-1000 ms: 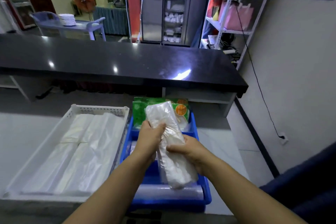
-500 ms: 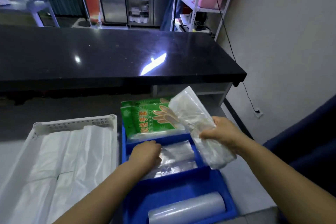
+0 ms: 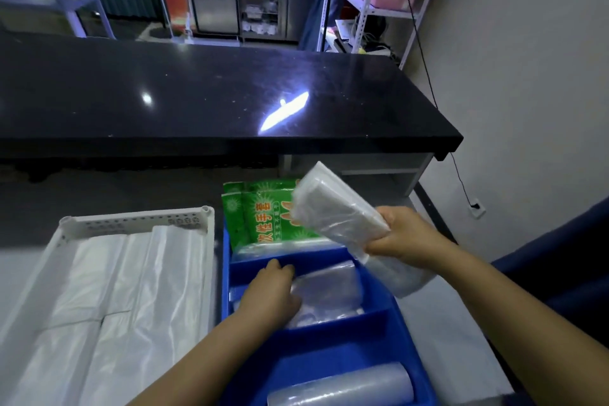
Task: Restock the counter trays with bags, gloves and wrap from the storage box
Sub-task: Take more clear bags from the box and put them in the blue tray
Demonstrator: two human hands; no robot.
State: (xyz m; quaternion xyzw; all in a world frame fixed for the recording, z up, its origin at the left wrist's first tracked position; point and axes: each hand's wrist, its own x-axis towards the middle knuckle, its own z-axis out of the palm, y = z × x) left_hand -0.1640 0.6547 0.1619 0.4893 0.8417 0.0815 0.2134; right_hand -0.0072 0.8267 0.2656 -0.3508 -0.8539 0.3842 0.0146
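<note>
A blue divided tray (image 3: 405,336) sits in front of me. My right hand (image 3: 400,232) grips a clear pack of plastic bags (image 3: 333,208), held tilted above the tray's right side. My left hand (image 3: 270,293) rests, fingers curled, on clear bags (image 3: 329,293) lying in the middle compartment. Green glove packets (image 3: 260,214) stand in the far compartment. A roll of clear wrap (image 3: 339,386) lies in the near compartment. To the left, a white tray (image 3: 131,219) holds folded white bags (image 3: 125,300).
A black countertop (image 3: 197,92) runs across just beyond the trays, with an open shelf under its right end. The pale wall and a hanging cable are on the right. A metal rack and a glass-door cabinet stand behind the counter.
Both hands held the clear pack a second ago. My left hand let go and dropped into the middle compartment; my right hand carried the pack to the right and tilted it.
</note>
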